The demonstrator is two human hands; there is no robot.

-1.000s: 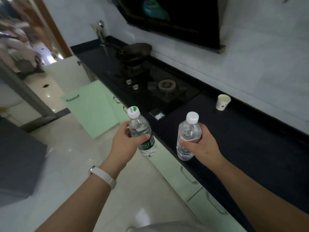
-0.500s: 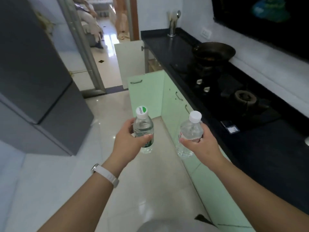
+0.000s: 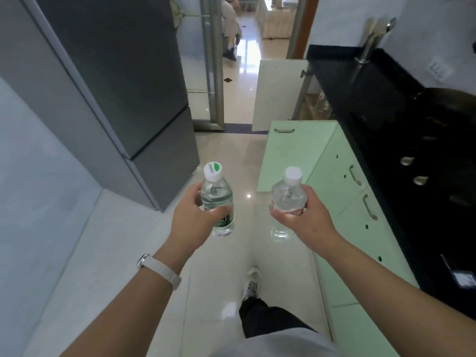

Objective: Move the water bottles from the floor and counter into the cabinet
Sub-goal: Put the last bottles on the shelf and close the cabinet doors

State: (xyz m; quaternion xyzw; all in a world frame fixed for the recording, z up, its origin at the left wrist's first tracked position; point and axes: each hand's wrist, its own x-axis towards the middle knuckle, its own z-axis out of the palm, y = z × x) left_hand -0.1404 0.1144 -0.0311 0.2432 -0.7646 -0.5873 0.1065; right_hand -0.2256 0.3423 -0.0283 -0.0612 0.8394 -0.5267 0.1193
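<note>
Hands (image 3: pixel 190 220) (image 3: pixel 306 220) grip 2 bottles (image 3: pixel 216 194) (image 3: pixel 287 197) — labels (image 3: pixel 223 220) half hidden.

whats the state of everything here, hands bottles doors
left hand, gripping the green-label bottle
right hand, gripping the red-label bottle
green-label bottle, capped, held aloft
red-label bottle, capped, held aloft
green cabinet door, open
white cabinet door, open
fridge, doors shut

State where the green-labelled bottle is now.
The green-labelled bottle is left of centre in the head view, gripped by the left hand over the floor, beside the red-labelled bottle in the right hand.
</note>
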